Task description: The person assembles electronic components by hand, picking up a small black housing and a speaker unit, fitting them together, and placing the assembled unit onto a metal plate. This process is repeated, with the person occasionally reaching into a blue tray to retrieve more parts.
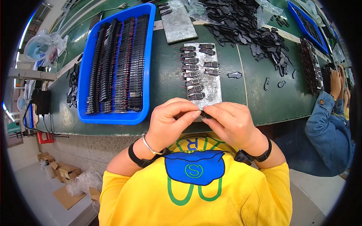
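My right hand pinches a small black part between thumb and fingers, close to my body at the table's near edge. Fingers mostly cover this part. My left hand is closed in a pinch, thumb and forefinger tips meeting at the part's left side; what lies between them is hidden. Just beyond both hands is a grey metal plate. Along its left side runs a column of small black speaker-like modules with thin reddish wires, and a few more sit on its right side.
Left stands a blue tray packed with rows of black modules. A second metal plate lies farther back. Loose flat black pieces are heaped at the back right. On the right, a person's blue sleeve reaches the table.
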`<state>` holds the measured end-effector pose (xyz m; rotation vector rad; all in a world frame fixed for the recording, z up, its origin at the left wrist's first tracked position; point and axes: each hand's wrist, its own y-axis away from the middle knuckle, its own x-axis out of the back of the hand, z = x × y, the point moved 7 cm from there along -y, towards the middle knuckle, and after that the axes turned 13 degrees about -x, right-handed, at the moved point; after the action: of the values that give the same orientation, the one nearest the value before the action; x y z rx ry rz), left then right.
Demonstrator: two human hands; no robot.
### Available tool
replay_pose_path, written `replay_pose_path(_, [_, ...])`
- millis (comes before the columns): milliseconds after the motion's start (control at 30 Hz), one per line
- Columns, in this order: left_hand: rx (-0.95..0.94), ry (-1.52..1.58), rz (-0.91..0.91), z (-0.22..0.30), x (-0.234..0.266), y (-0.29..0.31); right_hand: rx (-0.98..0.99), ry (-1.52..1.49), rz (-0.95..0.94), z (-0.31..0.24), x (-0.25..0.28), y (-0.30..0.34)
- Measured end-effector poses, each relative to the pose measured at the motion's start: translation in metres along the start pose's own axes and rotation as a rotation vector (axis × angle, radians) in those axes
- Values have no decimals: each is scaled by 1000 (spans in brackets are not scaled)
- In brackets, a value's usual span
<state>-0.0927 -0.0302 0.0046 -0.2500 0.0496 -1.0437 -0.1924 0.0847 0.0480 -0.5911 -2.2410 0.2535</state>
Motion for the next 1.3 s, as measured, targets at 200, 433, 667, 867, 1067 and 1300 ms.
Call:
replay_pose_path(200, [-428, -422, -76, 33, -4, -1, -55, 5, 54, 2, 2, 0])
replay_pose_path(433, [-114, -89, -8, 12, -1, 6, -24, -5, 62, 0, 3, 2])
replay_pose_path(667, [140, 334, 50, -12, -2, 10, 80, -8, 87, -3, 6, 6])
replay_pose_path(867, [314, 558, 98, -16, -8, 8, 106, -11, 116, -2, 8, 6])
replay_pose_path(1067, [397, 460, 50, -18, -10, 7, 136, 18, 144, -3, 10, 6])
replay_pose_path(1300, [387, 214, 0, -13, -9, -1, 213, 131, 190, -2, 6, 10])
